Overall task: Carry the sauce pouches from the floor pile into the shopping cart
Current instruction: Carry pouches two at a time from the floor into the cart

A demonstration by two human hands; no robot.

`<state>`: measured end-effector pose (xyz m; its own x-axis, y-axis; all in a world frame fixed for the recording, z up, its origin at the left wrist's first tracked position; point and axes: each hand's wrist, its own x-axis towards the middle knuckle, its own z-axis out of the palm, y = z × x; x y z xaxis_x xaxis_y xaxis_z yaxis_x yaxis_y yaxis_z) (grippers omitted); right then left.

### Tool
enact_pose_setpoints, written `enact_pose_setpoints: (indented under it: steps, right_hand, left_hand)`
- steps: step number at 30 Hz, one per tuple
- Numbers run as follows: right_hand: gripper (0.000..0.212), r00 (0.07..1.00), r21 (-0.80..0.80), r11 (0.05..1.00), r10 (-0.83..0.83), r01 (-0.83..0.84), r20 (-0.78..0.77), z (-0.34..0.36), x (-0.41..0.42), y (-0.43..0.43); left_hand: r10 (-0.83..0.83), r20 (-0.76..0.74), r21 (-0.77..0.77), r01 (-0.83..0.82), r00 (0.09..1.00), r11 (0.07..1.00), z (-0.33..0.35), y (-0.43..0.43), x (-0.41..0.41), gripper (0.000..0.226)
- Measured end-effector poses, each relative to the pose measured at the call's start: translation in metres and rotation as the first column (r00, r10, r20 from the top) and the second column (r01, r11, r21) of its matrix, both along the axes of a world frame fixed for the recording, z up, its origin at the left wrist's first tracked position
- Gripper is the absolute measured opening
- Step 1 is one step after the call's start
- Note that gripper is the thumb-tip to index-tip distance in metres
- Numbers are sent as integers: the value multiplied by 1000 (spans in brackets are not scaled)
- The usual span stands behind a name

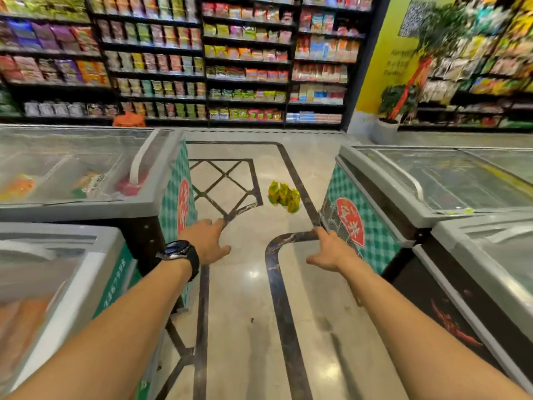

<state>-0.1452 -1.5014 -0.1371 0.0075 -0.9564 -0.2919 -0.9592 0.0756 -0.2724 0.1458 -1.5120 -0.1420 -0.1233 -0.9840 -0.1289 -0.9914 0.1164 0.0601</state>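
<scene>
A small pile of yellow-green sauce pouches point(285, 196) lies on the tiled floor ahead, in the aisle between two chest freezers. My left hand point(206, 241), with a black watch on the wrist, reaches forward with fingers stretched out and holds nothing. My right hand point(331, 249) also reaches forward, fingers relaxed and empty. Both hands are well short of the pile. No shopping cart is in view.
Glass-topped chest freezers flank the aisle on the left point(86, 174) and the right point(432, 183), with more freezers nearer on both sides. Stocked shelves point(245, 62) line the back wall. An orange sack point(129, 119) and a potted plant point(395, 108) stand at the far end.
</scene>
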Motion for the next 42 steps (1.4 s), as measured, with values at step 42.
enact_pose_setpoints:
  steps: [42]
  right_hand:
    - [85, 874, 378, 852, -450, 361, 181, -202, -11, -995]
  left_hand:
    - [-297, -6, 289, 286, 955, 914, -167, -1086, -19, 67]
